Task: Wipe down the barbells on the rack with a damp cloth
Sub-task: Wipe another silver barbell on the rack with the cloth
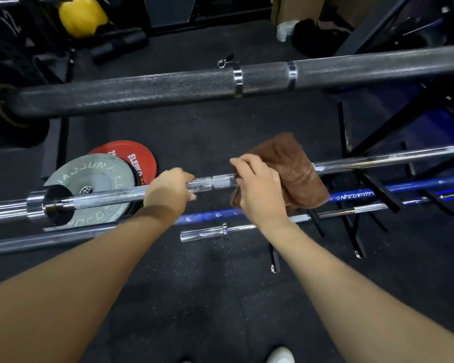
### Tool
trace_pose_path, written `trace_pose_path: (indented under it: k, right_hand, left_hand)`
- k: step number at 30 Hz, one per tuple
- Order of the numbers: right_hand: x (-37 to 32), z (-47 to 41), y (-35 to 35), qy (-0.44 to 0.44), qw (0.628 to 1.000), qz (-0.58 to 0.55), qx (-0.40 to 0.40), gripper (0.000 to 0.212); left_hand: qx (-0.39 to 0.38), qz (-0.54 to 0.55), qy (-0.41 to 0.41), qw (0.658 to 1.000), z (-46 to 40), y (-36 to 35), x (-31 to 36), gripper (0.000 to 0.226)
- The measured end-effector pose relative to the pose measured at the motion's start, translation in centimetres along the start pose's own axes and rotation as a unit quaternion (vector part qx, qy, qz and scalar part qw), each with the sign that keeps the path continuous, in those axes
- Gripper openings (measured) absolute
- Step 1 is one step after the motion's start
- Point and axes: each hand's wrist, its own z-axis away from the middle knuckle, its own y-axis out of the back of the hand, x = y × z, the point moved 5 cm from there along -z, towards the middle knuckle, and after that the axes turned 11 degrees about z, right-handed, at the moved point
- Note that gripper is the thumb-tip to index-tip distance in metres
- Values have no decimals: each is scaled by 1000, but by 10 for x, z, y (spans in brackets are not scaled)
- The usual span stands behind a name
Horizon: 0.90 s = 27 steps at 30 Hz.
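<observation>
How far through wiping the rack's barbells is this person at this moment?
Nothing shows as finished; no bar can be told as already wiped. In hand: the left hand grips the chrome barbell while the right hand holds the brown cloth draped over it. White smudges remain further right on that bar. Seemingly left: the black barbell above and the blue barbell below.
</observation>
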Motion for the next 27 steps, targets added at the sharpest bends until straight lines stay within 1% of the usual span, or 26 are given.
trace_pose_path:
  k: [2, 3, 5, 7, 8, 9, 11, 13, 15, 17, 18, 19, 20, 22, 23, 24, 25, 27]
  right_hand:
    - [24, -4, 16, -31, 999, -1, 9, 47]
    - [35, -5, 20, -45, 998, 35, 20, 50]
    - [54, -2, 19, -68, 992, 106, 17, 63]
    - [65, 6, 10, -80, 992, 102, -4, 74]
    - [64, 8, 5, -85, 992, 94, 3, 74]
    - [61, 8, 0, -96, 991, 92, 19, 69]
    - [40, 3, -7, -120, 988, 87, 52, 54]
    - [4, -5, -15, -104, 987, 101, 73, 44]
    - [-21, -9, -22, -61, 989, 121, 64, 41]
    - [-17, -9, -19, 20, 988, 149, 40, 41]
    - [-3, -7, -16, 55, 985, 162, 36, 42]
    - [17, -5, -11, 65, 982, 170, 41, 44]
    - [40, -3, -6, 47, 982, 177, 44, 45]
    - [72, 0, 4, -39, 983, 172, 58, 46]
    - [75, 2, 5, -84, 980, 168, 70, 45]
    - [67, 2, 1, -123, 976, 159, 80, 44]
    - [50, 0, -5, -141, 976, 141, 84, 42]
    - [2, -3, -19, -118, 983, 116, 85, 39]
  left_hand:
    - [-5, 2, 8, 1000, -1, 0, 0, 52]
    - [-9, 5, 13, 1000, -1, 0, -1, 53]
    - [-7, 10, 13, 1000, -1, -1, 0, 54]
    - [-1, 5, 5, 1000, 0, -1, 1, 52]
    - [-1, -2, 0, 1000, 0, -2, 2, 52]
    - [-4, -12, -2, 1000, 0, -3, 3, 51]
    - [-12, -34, -6, 999, 1, -4, 6, 46]
    - [-14, -49, -10, 999, 1, -3, 8, 37]
    - [-14, -50, -1, 999, 2, -1, 7, 34]
    - [-22, -44, 6, 999, 4, 1, 3, 37]
    - [-21, -38, 8, 999, 4, 2, 2, 39]
    - [-17, -31, 9, 999, 4, 2, 2, 41]
    - [-13, -28, 9, 999, 5, 2, 2, 42]
    - [-5, -28, 8, 1000, 5, 2, 4, 43]
    - [-7, -32, 9, 999, 4, 1, 5, 39]
    - [-8, -37, 8, 999, 4, 1, 6, 33]
    - [-9, -45, 6, 999, 3, 0, 8, 31]
    - [-2, -62, -5, 998, 4, 0, 11, 29]
